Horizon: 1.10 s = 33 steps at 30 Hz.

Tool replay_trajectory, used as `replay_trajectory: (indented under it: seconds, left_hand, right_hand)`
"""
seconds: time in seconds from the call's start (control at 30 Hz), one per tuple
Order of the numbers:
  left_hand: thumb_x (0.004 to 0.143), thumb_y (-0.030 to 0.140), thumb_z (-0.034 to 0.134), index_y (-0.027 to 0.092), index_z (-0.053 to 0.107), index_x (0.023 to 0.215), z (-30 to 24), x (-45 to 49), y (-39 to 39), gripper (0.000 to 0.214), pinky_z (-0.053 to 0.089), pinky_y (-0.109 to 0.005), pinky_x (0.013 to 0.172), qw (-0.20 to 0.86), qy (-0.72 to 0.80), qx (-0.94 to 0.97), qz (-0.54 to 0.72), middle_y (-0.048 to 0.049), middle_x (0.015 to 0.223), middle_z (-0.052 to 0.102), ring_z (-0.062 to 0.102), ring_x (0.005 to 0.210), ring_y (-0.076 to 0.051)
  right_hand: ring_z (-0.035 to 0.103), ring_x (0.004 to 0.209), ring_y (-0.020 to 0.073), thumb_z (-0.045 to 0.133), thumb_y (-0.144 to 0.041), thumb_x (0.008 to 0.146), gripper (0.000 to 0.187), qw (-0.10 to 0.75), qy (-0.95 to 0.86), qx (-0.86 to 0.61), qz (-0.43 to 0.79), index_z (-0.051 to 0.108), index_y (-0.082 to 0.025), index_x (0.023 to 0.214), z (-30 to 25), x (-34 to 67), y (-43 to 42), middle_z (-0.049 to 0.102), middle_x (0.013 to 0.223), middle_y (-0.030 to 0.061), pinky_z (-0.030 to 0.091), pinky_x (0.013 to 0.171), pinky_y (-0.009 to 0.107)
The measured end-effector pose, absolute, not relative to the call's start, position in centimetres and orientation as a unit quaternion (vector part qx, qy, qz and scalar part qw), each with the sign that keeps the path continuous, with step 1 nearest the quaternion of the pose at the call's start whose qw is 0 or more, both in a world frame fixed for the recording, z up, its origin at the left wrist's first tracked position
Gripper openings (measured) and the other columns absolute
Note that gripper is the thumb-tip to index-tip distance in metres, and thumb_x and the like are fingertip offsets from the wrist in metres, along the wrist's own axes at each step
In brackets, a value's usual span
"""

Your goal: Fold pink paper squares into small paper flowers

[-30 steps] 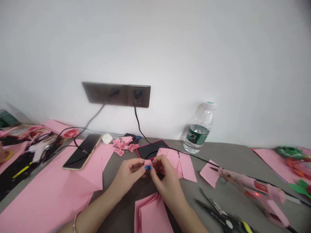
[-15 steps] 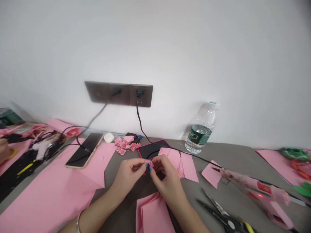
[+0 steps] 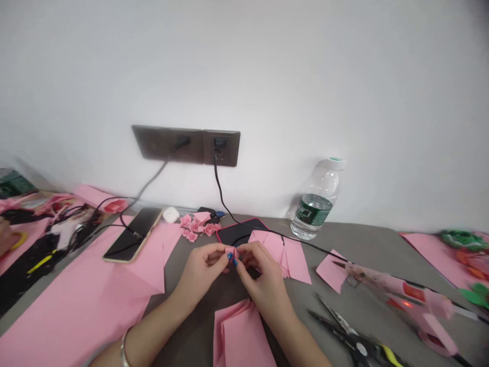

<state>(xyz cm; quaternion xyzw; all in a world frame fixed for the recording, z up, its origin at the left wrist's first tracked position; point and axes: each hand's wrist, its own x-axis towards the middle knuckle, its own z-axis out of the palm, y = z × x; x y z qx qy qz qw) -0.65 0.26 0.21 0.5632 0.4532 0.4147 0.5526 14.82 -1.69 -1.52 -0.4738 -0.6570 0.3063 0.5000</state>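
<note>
My left hand (image 3: 202,272) and my right hand (image 3: 260,278) meet above the grey table (image 3: 367,255), both pinched on one small folded piece of pink paper (image 3: 231,252). The nails at the pinch are painted blue. A folded pink sheet (image 3: 240,334) lies just below my hands. Small pink paper flowers (image 3: 196,227) lie behind them, beside a phone with a red case (image 3: 239,233). A stack of pink paper squares (image 3: 286,255) lies right of my right hand.
A pink glue gun (image 3: 401,298) and scissors (image 3: 351,339) lie at the right. A water bottle (image 3: 315,204) stands by the wall. Another phone (image 3: 133,233) on a cable rests on a large pink sheet (image 3: 76,300). Another person's hand (image 3: 5,239) shows at the far left.
My hands have stayed together on the small pink piece, with the fingers shifting slightly around it. The view has drifted a little.
</note>
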Motion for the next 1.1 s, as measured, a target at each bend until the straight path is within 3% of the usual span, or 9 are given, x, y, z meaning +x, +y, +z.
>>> replay_trajectory:
  seconds: [0.4, 0.87, 1.1]
  left_hand:
    - [0.077, 0.03, 0.07, 0.013, 0.07, 0.085, 0.21, -0.78, 0.45, 0.019, 0.057, -0.022, 0.066, 0.573, 0.453, 0.535, 0.425, -0.0055, 0.079, 0.077, 0.071, 0.072, -0.016]
    - [0.078, 0.029, 0.068, 0.015, 0.07, 0.085, 0.08, -0.71, 0.54, 0.016, 0.057, -0.024, 0.066, 0.57, 0.447, 0.542, 0.426, -0.0054, 0.08, 0.075, 0.071, 0.078, -0.018]
    - [0.079, 0.022, 0.063, 0.015, 0.069, 0.08, 0.09, -0.6, 0.21, 0.009, 0.054, -0.022, 0.062, 0.512, 0.461, 0.593, 0.417, -0.0029, 0.076, 0.071, 0.067, 0.07, -0.016]
  right_hand:
    - [0.06, 0.073, 0.0147, 0.055, -0.01, 0.084, 0.017, 0.502, -0.662, -0.458, 0.318, 0.059, -0.021, 0.096, -1.36, 14.82, -1.79, 0.057, 0.089, 0.003, 0.054, 0.064, 0.025]
    - [0.062, 0.075, 0.0144, 0.052, -0.011, 0.086, 0.016, 0.509, -0.654, -0.451, 0.33, 0.059, -0.02, 0.096, -1.17, 14.82, -1.87, 0.058, 0.089, 0.0036, 0.055, 0.063, 0.024]
    - [0.061, 0.076, 0.015, 0.049, -0.009, 0.086, 0.015, 0.484, -0.666, -0.473, 0.314, 0.055, -0.021, 0.092, -1.19, 14.55, -1.97, 0.056, 0.089, 0.0027, 0.054, 0.068, 0.027]
